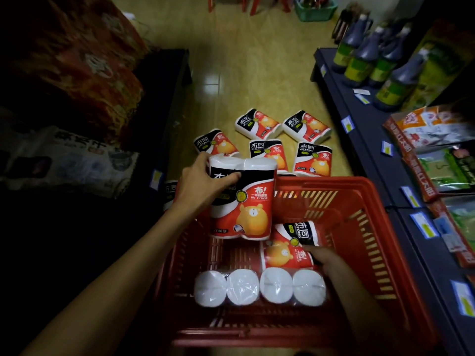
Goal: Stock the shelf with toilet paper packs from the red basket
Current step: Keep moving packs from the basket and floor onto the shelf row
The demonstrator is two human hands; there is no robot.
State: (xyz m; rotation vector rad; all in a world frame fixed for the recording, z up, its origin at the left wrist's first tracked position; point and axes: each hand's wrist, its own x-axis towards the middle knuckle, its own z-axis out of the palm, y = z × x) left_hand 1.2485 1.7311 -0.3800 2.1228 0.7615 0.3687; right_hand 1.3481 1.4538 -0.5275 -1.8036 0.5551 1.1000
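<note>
My left hand [203, 183] grips a two-roll toilet paper pack [244, 201] by its top, holding it upright above the far left part of the red basket [359, 201]. Inside the basket my right hand [323, 260] grips another pack [288, 245] lying flat, thumb on its printed face. Two more packs [259, 286] stand on end in the basket, their white roll ends facing up. Several identical packs [270, 140] lie scattered on the floor beyond the basket.
A dark shelf [365, 119] runs along the right with dark bottles [365, 57], snack bags [437, 160] and price tags. Another dark shelf [164, 98] with bulky packages stands at the left. A green basket [316, 11] sits far back on the tan floor.
</note>
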